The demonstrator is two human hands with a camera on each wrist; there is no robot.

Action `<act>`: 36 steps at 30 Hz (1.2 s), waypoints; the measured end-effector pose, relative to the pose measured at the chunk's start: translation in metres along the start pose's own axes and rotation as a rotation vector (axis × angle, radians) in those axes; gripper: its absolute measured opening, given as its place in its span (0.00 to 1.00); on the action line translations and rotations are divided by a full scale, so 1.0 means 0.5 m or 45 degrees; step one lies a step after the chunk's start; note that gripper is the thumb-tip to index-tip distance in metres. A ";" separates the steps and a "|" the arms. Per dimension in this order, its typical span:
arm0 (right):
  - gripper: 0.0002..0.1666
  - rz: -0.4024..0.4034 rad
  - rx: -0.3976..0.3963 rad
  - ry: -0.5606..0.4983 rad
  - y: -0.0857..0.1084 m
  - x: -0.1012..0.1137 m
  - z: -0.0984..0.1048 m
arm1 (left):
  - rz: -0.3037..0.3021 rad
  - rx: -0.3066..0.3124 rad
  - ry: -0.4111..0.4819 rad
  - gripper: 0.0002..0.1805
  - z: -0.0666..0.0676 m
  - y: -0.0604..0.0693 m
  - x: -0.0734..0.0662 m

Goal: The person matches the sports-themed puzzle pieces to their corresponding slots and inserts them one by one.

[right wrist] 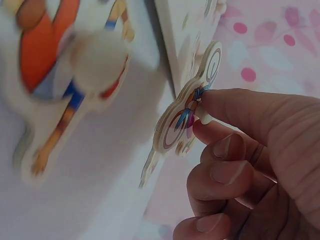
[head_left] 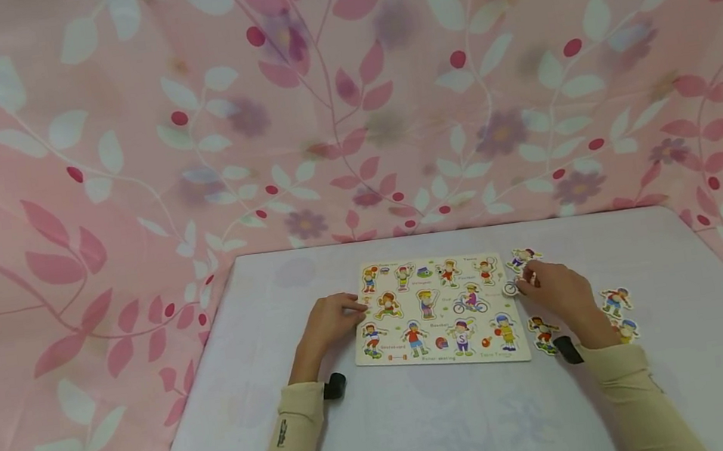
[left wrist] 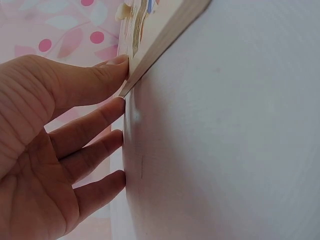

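A wooden puzzle board (head_left: 379, 356) printed with sports figures lies flat on the table. My left hand (head_left: 330, 325) rests at its left edge. In the left wrist view the thumb (left wrist: 107, 77) touches the board, with the other fingertips spread beside it. My right hand (head_left: 558, 291) is just beyond the board's right edge. Its thumb and forefinger pinch a bicycle-rider puzzle piece (right wrist: 175, 127) by the back, tilted upright; a pale peg (right wrist: 205, 117) shows between the fingers. Part of the rider is hidden by the fingers.
Loose figure pieces lie right of the board: one at the top (head_left: 522, 258), a skateboarder-like one (head_left: 544, 335) below the right hand, and two farther right, one (head_left: 615, 302) above another (head_left: 626, 330) partly covered by the wrist. Pink floral cloth (head_left: 351, 143) hangs behind the white table (head_left: 443, 428).
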State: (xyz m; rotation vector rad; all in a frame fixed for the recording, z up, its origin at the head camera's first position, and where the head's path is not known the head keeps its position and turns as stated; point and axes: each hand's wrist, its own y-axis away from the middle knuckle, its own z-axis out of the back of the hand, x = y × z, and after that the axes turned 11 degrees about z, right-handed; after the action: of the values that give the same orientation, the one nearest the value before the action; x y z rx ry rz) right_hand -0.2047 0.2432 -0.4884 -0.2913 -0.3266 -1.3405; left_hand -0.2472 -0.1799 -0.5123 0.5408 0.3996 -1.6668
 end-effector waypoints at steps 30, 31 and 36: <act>0.13 0.194 0.062 0.047 -0.058 0.143 -0.070 | -0.016 0.005 -0.008 0.08 0.001 -0.001 0.001; 0.13 0.192 0.067 0.052 -0.059 0.143 -0.071 | -0.019 0.005 -0.007 0.08 0.001 -0.001 0.001; 0.12 0.185 0.097 0.067 -0.059 0.149 -0.070 | -0.026 0.003 -0.003 0.08 0.000 -0.001 0.001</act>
State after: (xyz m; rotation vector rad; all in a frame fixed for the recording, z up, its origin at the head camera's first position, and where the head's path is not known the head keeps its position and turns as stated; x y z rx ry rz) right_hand -0.2168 0.1567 -0.4905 -0.2112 -0.3057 -1.1875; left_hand -0.2477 -0.1803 -0.5124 0.5379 0.4024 -1.6874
